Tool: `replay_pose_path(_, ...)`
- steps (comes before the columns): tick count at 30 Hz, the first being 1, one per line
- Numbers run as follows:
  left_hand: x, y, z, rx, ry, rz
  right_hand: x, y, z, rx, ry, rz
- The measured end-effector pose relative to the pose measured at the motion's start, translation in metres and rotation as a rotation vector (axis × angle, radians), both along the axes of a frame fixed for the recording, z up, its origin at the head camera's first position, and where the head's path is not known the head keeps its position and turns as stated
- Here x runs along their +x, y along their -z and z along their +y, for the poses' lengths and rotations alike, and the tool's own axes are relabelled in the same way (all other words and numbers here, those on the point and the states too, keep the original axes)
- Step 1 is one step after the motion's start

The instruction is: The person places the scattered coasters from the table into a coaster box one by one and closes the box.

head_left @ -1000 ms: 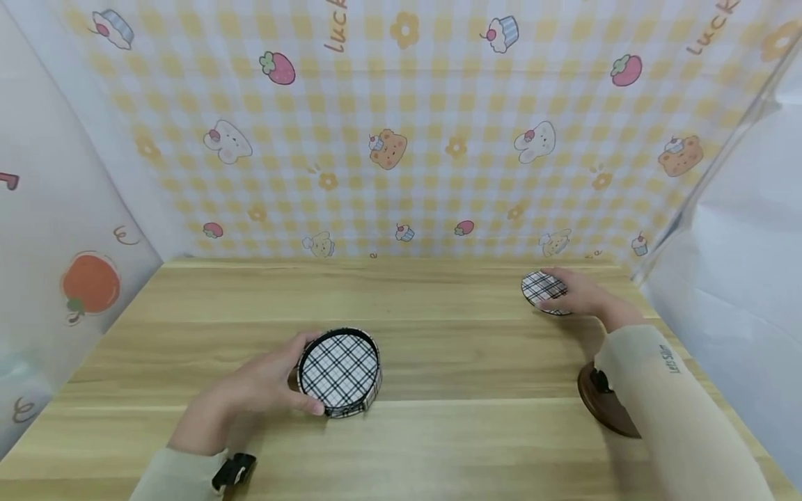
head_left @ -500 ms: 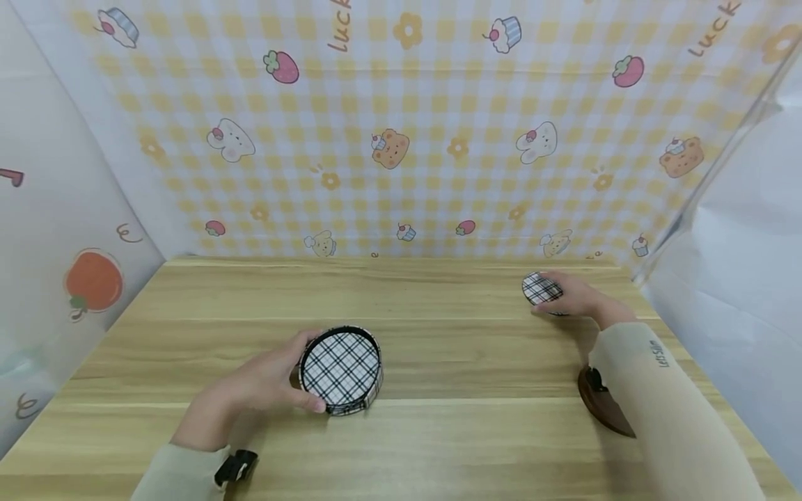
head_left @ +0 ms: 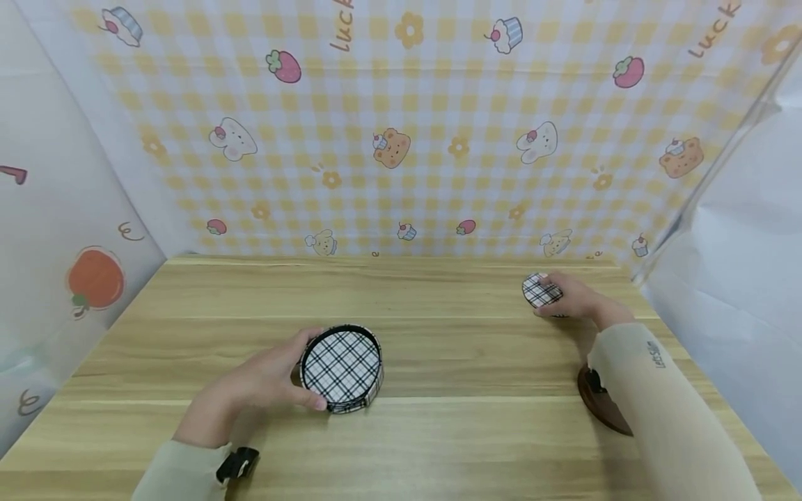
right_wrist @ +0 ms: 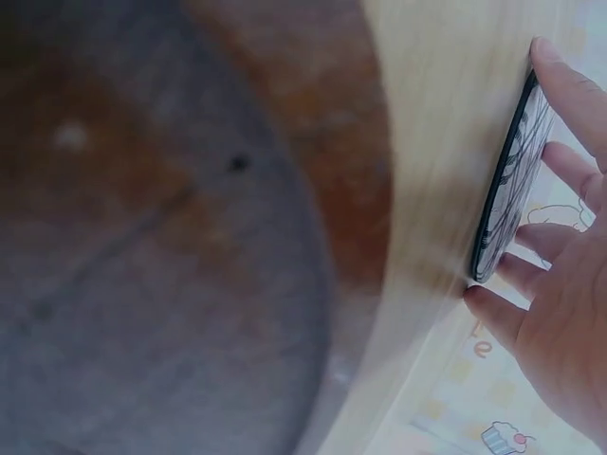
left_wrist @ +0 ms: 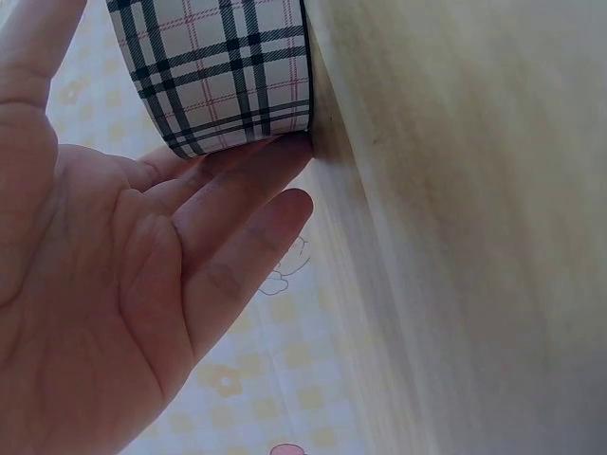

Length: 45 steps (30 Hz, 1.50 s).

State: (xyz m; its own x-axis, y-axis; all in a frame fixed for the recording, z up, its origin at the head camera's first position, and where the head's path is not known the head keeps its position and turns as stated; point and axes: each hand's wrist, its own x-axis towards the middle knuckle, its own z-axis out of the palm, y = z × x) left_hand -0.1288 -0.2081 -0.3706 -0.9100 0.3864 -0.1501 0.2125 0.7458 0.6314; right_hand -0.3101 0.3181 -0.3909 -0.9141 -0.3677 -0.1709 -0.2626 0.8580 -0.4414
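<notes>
Both arms wear long, close-fitting sleeves of pale beige cloth, which end at the wrists and leave the left hand (head_left: 263, 383) and the right hand (head_left: 573, 298) bare. The right sleeve (head_left: 664, 410), at the lower right of the head view, carries a short line of small dark lettering, too small to read. At the cuff of the left sleeve (head_left: 178, 473), near the bottom edge left of centre, sits a small black clip-like fitting (head_left: 237, 465).

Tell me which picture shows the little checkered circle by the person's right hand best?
The head view. There the small plaid coaster shows its checked face under the right hand, far right on the table. The right wrist view shows it only edge-on, a thin dark rim against the fingers. The left wrist view does not show it.
</notes>
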Motion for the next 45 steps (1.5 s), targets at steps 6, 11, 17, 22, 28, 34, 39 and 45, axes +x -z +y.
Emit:
replay_pose_path(6,-0.001,0.0,0.0,-0.001,-0.003,-0.005,0.001,0.002,0.001,0.023,-0.001,0.024)
replay_pose_path(11,-0.001,-0.001,0.0,0.001,-0.002,-0.003,0.002,0.001,-0.002,0.044,-0.007,0.052)
replay_pose_path(17,-0.001,0.0,0.0,-0.001,0.002,0.0,0.006,-0.002,-0.005,0.047,-0.022,0.08)
replay_pose_path(22,-0.001,0.0,0.0,-0.015,-0.001,-0.002,0.007,-0.001,-0.005,0.036,-0.017,0.076)
replay_pose_path(28,-0.001,-0.001,0.001,-0.016,-0.001,-0.001,0.008,0.0,-0.004,0.028,-0.024,0.083)
replay_pose_path(34,0.0,-0.001,0.001,-0.012,-0.002,0.006,0.01,-0.003,-0.007,0.023,-0.038,0.077)
replay_pose_path(39,0.0,-0.001,0.001,-0.013,-0.003,0.003,0.011,-0.006,-0.012,0.023,-0.073,0.087)
replay_pose_path(45,0.0,-0.001,0.001,-0.005,0.0,0.0,0.013,-0.01,-0.021,0.031,-0.103,0.112)
